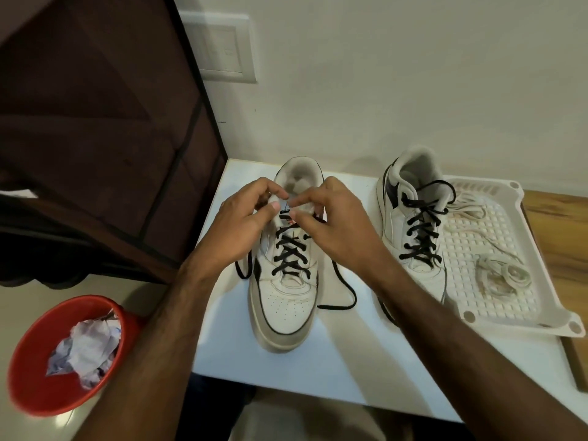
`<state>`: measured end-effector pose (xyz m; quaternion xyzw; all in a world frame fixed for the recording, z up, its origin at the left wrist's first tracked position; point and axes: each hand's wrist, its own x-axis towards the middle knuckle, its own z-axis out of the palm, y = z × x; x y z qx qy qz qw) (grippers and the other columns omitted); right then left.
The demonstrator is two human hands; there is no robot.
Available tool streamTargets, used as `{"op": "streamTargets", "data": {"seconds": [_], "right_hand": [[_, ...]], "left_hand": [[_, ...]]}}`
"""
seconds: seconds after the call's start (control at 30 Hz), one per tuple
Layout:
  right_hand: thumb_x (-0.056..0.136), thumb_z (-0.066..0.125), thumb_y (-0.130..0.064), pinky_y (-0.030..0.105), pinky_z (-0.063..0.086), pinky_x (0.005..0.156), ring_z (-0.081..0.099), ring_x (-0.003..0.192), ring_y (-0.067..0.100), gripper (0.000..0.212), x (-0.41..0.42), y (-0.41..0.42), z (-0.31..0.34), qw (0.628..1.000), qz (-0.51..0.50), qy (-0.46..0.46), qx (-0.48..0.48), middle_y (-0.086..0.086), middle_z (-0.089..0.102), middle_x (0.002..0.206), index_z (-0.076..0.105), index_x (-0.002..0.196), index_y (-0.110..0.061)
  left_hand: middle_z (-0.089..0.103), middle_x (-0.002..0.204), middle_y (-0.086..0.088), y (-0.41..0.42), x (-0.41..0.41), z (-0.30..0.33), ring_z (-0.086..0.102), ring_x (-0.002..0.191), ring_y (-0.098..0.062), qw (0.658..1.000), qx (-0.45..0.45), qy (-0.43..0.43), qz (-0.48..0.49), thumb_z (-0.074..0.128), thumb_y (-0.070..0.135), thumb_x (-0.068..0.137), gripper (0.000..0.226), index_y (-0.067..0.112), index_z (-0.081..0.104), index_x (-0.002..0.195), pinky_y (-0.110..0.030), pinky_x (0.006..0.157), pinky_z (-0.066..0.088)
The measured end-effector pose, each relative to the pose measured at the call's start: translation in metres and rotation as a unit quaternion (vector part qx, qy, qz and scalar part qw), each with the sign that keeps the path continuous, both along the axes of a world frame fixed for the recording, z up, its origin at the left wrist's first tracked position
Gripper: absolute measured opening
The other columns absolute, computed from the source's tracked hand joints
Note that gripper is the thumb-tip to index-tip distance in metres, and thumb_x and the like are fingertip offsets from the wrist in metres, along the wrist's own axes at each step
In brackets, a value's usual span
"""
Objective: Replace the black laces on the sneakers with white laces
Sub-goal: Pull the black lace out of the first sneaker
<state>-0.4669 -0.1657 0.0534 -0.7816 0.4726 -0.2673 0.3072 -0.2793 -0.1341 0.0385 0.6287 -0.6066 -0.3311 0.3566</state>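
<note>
A white sneaker point(286, 300) with a black lace point(288, 253) stands in the middle of the white table point(350, 361), toe toward me. My left hand point(245, 218) and my right hand point(331, 221) meet at its tongue, fingers curled and pinching the lace at the top eyelets. Loose black lace ends trail down both sides of the shoe. A second white sneaker point(413, 224), fully laced in black, stands to the right. White laces point(496, 272) lie bundled in a white plastic tray point(541, 281) further right.
A red bucket point(47, 377) holding crumpled paper sits on the floor at lower left. A dark brown cabinet point(95, 122) rises on the left beside the table. The wall with a switch plate point(222, 49) stands behind. A wooden surface lies under the tray.
</note>
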Motion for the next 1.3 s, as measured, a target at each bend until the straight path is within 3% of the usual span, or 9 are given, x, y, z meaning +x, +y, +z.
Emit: {"op": "streamTargets", "data": {"seconds": [0.17, 0.3, 0.47, 0.67, 0.93, 1.07, 1.2, 1.27, 1.3], "right_hand": [[0.091, 0.071, -0.034, 0.041, 0.044, 0.087, 0.049, 0.091, 0.012, 0.008, 0.012, 0.002, -0.009, 0.996, -0.011, 0.074, -0.057, -0.009, 0.041, 0.092, 0.076, 0.097, -0.032], [0.09, 0.072, -0.018, 0.012, 0.043, 0.076, 0.052, 0.08, -0.005, 0.007, 0.002, -0.001, -0.002, 0.983, -0.032, -0.144, 0.109, -0.004, 0.05, 0.094, 0.073, 0.083, -0.018], [0.08, 0.042, -0.013, 0.03, 0.04, 0.067, 0.054, 0.071, 0.018, 0.012, -0.026, -0.015, 0.012, 0.847, 0.054, -0.429, 0.307, 0.006, 0.056, 0.073, 0.049, 0.07, -0.01], [0.099, 0.059, -0.024, 0.022, 0.042, 0.057, 0.047, 0.049, 0.008, 0.01, -0.006, 0.003, 0.007, 0.982, 0.012, -0.113, 0.152, -0.009, 0.051, 0.051, 0.064, 0.1, -0.015], [0.093, 0.066, -0.032, 0.025, 0.035, 0.057, 0.046, 0.052, 0.001, 0.011, 0.011, 0.015, 0.001, 0.997, -0.036, 0.068, -0.001, -0.018, 0.045, 0.053, 0.076, 0.099, -0.033], [0.086, 0.073, -0.013, 0.022, 0.046, 0.073, 0.054, 0.076, 0.003, 0.007, -0.004, 0.001, 0.002, 0.968, -0.017, -0.206, 0.144, -0.008, 0.055, 0.082, 0.074, 0.081, -0.017], [0.082, 0.044, -0.007, 0.027, 0.046, 0.071, 0.055, 0.08, 0.024, 0.009, -0.026, -0.012, 0.013, 0.786, 0.056, -0.528, 0.317, 0.009, 0.056, 0.078, 0.044, 0.073, -0.008], [0.083, 0.039, -0.012, 0.027, 0.037, 0.055, 0.036, 0.057, 0.02, 0.012, -0.025, -0.011, 0.017, 0.755, 0.024, -0.537, 0.376, 0.002, 0.038, 0.06, 0.03, 0.074, -0.012], [0.086, 0.042, -0.016, 0.025, 0.031, 0.05, 0.028, 0.052, 0.016, 0.015, -0.023, -0.01, 0.017, 0.789, -0.005, -0.483, 0.379, -0.002, 0.033, 0.056, 0.031, 0.076, -0.013]], "left_hand": [[0.064, 0.091, 0.002, -0.001, 0.0, -0.001, 0.06, 0.089, -0.015, 1.0, -0.003, 0.002, -0.006, 0.053, 0.031, 0.096, 0.017, 0.034, 0.065, 0.107, -0.032, 0.077, 0.047], [0.064, 0.092, 0.003, -0.001, 0.0, -0.003, 0.058, 0.09, -0.016, 1.0, 0.0, -0.005, 0.0, 0.051, 0.039, 0.093, 0.018, 0.037, 0.063, 0.106, -0.036, 0.079, 0.046], [0.057, 0.085, 0.019, -0.003, 0.002, -0.006, 0.055, 0.086, -0.01, 1.0, -0.001, 0.001, 0.002, 0.052, 0.039, 0.094, 0.016, 0.039, 0.064, 0.105, -0.034, 0.078, 0.043], [0.056, 0.086, 0.016, -0.003, 0.002, -0.005, 0.056, 0.088, -0.011, 1.0, -0.008, 0.006, -0.006, 0.056, 0.033, 0.098, 0.013, 0.035, 0.064, 0.107, -0.03, 0.077, 0.042], [0.058, 0.088, 0.015, -0.003, 0.0, -0.005, 0.059, 0.09, -0.011, 1.0, -0.011, 0.005, -0.007, 0.057, 0.031, 0.099, 0.013, 0.033, 0.066, 0.109, -0.03, 0.08, 0.045], [0.057, 0.088, 0.014, -0.004, 0.002, -0.006, 0.057, 0.089, -0.014, 1.0, -0.008, -0.001, 0.003, 0.053, 0.041, 0.093, 0.019, 0.037, 0.065, 0.107, -0.035, 0.077, 0.045], [0.053, 0.08, 0.023, -0.003, 0.002, -0.007, 0.055, 0.083, -0.01, 1.0, -0.01, 0.006, 0.002, 0.055, 0.039, 0.095, 0.016, 0.037, 0.065, 0.106, -0.033, 0.077, 0.043], [0.053, 0.079, 0.024, -0.003, 0.002, -0.007, 0.054, 0.082, -0.009, 1.0, -0.008, 0.01, 0.001, 0.054, 0.039, 0.094, 0.016, 0.037, 0.066, 0.106, -0.033, 0.076, 0.042], [0.053, 0.079, 0.024, -0.003, 0.002, -0.007, 0.054, 0.081, -0.008, 1.0, -0.009, 0.01, 0.001, 0.054, 0.039, 0.094, 0.016, 0.037, 0.066, 0.106, -0.032, 0.076, 0.041]]}}
